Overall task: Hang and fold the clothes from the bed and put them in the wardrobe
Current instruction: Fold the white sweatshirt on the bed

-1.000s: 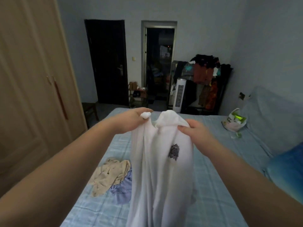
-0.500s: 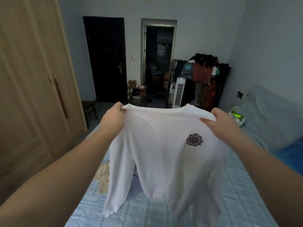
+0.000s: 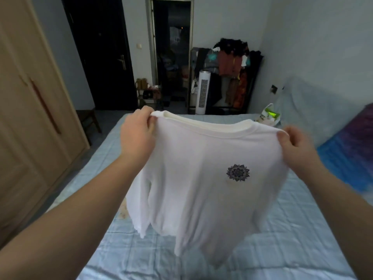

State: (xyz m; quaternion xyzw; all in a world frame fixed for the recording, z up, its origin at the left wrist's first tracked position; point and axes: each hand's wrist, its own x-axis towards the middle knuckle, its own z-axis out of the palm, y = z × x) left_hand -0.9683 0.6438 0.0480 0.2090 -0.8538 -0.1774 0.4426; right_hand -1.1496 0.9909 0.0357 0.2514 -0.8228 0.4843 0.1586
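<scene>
Bed is taking up most of the floor, pale blue checked cover, running from near us to the far wall. Wardrobe is standing along the left side, light wood doors closed. Clothes rack is sitting at the far end by the open doorway, loaded with dark and rust-coloured garments, a white tower fan standing just in front of it.

White shirt is hanging spread out in the air above the middle of the bed, front facing us, collar up, one sleeve dangling on the left (hem area is blurred, so I can't tell whether it's touching the cover). Small dark flower print is showing on the chest.

Left hand is pinching the shirt's left shoulder, fingers curled tight over the fabric edge. Right hand is pinching the right shoulder, thumb pressed on top of the cloth.

White plastic bag with green print is lying on the far right of the bed.
</scene>
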